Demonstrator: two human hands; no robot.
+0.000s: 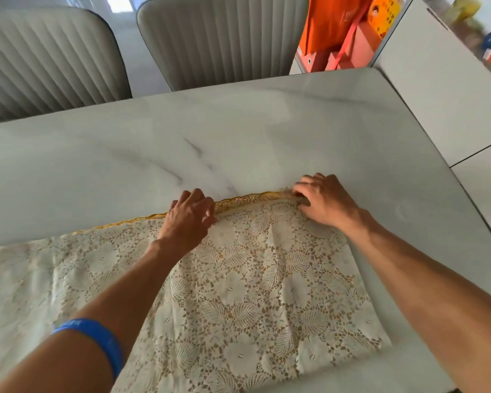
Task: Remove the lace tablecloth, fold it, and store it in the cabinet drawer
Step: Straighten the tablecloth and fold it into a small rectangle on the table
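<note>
The cream lace tablecloth (238, 285) lies folded in layers on the near half of the marble table (210, 131), with a golden trim along its far edge. My left hand (189, 215) rests on that far edge near the middle, fingers curled down onto the trim. At the far right corner my right hand (322, 199) pinches the cloth with bent fingers. The cloth runs out of view at the left and the bottom. No drawer is in view.
Two grey ribbed chairs (219, 38) stand behind the table's far edge. A white cabinet (437, 89) sits close to the table's right side, with orange bags and boxes (340, 32) beyond it. A blue band circles my left forearm.
</note>
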